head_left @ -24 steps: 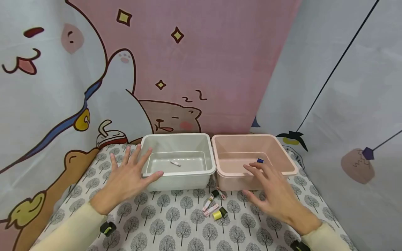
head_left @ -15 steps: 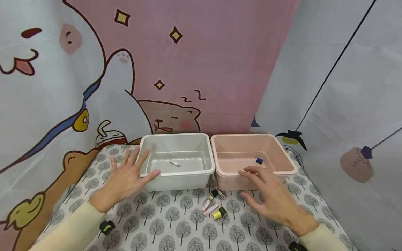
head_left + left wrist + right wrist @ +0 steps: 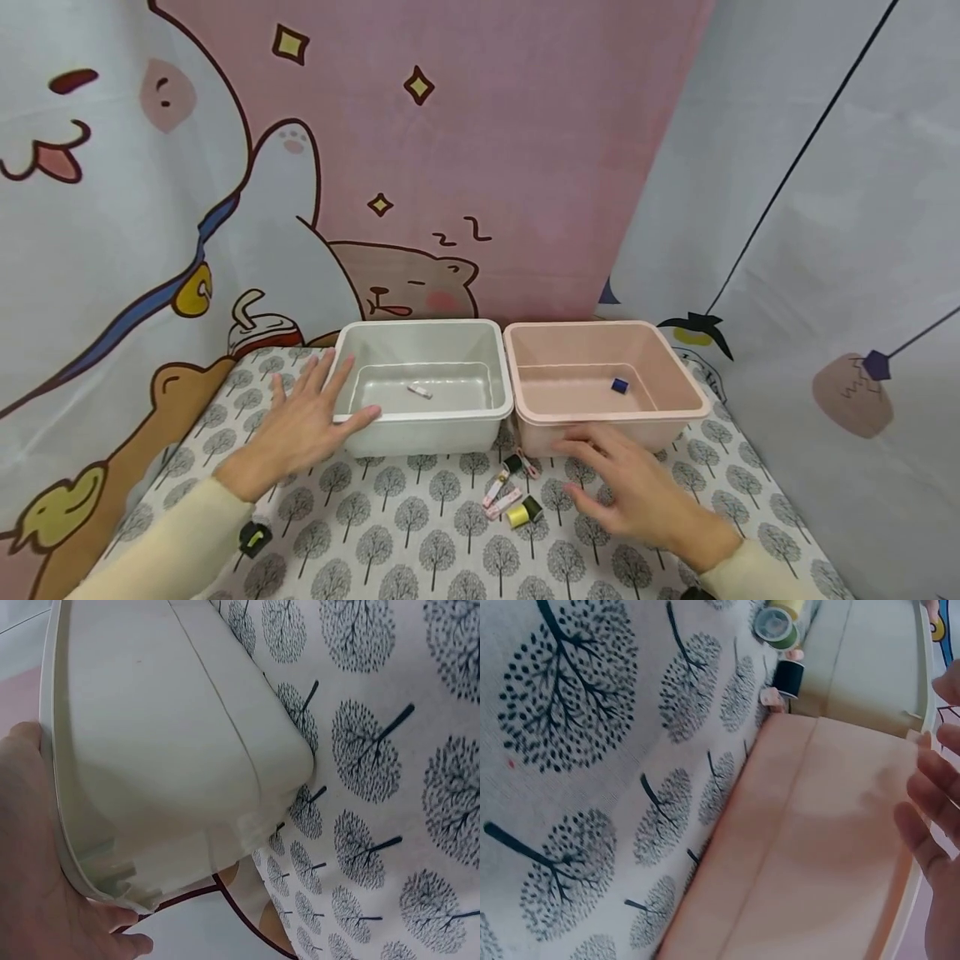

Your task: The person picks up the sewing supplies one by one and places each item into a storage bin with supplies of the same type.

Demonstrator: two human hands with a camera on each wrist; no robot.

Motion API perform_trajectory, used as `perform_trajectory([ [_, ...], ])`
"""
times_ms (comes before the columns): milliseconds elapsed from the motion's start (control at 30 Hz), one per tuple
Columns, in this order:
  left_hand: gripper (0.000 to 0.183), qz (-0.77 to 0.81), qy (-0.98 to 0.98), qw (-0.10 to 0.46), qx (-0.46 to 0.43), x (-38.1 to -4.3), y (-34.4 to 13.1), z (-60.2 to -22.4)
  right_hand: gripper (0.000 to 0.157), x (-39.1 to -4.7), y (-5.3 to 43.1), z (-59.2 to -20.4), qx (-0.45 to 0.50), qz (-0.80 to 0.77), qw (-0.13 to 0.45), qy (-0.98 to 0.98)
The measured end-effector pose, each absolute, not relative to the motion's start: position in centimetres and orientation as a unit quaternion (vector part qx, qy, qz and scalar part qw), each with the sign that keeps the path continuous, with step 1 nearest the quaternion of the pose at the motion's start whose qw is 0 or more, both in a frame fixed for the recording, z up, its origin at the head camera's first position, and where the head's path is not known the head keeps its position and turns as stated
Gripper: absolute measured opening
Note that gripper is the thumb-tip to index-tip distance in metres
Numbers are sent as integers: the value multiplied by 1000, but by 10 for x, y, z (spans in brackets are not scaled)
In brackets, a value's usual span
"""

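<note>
The right hand (image 3: 630,487) hangs before the pink bin (image 3: 543,435), its fingers loosely bent, with a gap to the thumb. Left of that thumb, well apart, the yellow spool (image 3: 517,517) lies on the table (image 3: 420,557), just beside a dark green spool (image 3: 534,507). The left hand (image 3: 296,429) spreads its fingers at the white bin (image 3: 431,436)'s rim.

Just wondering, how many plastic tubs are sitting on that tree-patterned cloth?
2. The white tub is on the left, by the person's left hand; the pink tub is just right of it, behind the right hand.
</note>
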State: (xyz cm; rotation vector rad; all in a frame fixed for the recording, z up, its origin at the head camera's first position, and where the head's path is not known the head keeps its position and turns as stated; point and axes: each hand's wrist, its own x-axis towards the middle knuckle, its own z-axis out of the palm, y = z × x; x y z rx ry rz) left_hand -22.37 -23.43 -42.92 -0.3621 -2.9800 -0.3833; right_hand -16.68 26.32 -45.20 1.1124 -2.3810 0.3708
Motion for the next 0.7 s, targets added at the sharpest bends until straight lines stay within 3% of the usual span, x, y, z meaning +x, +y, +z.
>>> perform_trajectory([
  [267,107,-132,-982,47,-124,-232,-236,-430,70,-169,257,-467,426,121,169,-880],
  [700,111,-126,-983,48,-122,-234,-236,-430,58,-175,244,-487,446,128,73,-883],
])
